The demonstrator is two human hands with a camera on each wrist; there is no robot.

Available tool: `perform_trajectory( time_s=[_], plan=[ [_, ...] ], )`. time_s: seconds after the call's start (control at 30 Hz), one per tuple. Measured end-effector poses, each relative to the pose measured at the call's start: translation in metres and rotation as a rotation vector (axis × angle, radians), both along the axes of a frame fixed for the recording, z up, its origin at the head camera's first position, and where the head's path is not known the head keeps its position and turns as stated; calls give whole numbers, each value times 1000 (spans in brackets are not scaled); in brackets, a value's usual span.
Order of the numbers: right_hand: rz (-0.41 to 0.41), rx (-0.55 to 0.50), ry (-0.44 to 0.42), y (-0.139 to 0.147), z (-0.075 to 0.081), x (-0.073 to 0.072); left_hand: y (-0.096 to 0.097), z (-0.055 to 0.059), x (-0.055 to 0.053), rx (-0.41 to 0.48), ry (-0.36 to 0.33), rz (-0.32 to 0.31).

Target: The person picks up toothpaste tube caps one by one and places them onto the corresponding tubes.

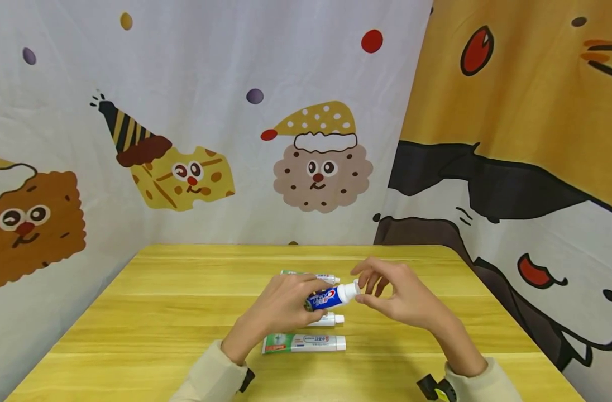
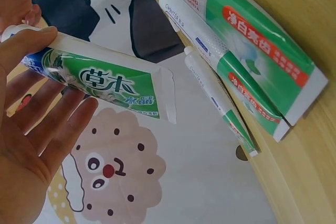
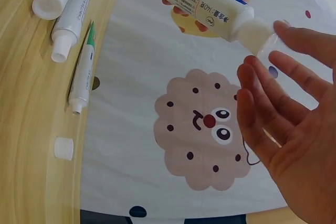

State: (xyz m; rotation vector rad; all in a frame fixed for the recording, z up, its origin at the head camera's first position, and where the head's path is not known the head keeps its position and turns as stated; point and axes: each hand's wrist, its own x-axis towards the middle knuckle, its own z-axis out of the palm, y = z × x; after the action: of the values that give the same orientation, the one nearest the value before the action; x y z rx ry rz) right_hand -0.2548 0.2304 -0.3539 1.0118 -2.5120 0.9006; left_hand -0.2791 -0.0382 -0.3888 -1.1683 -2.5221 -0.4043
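Left hand grips toothpaste tube aloft, between near and far edges of table; right hand lightly pinches cap. Hard squeeze could make tube spurt; shallow pinch might slip, dropping cap.

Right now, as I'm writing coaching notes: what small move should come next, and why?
Perhaps the right hand should pinch and try twisting the white cap of the blue-and-green tube: the left hand holds it, its capped end towards the right hand's spread fingers.
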Motion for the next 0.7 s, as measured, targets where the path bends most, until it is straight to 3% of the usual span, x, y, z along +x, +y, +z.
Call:
perform_trajectory(
  time_s=[0.17, 0.7],
  plan=[
    [37, 1, 6, -1, 0, 0, 0, 0, 0, 4, 3, -3],
    [-24, 33, -25, 0, -3, -1, 1, 2, 3, -8, 32, -11]
  ],
)
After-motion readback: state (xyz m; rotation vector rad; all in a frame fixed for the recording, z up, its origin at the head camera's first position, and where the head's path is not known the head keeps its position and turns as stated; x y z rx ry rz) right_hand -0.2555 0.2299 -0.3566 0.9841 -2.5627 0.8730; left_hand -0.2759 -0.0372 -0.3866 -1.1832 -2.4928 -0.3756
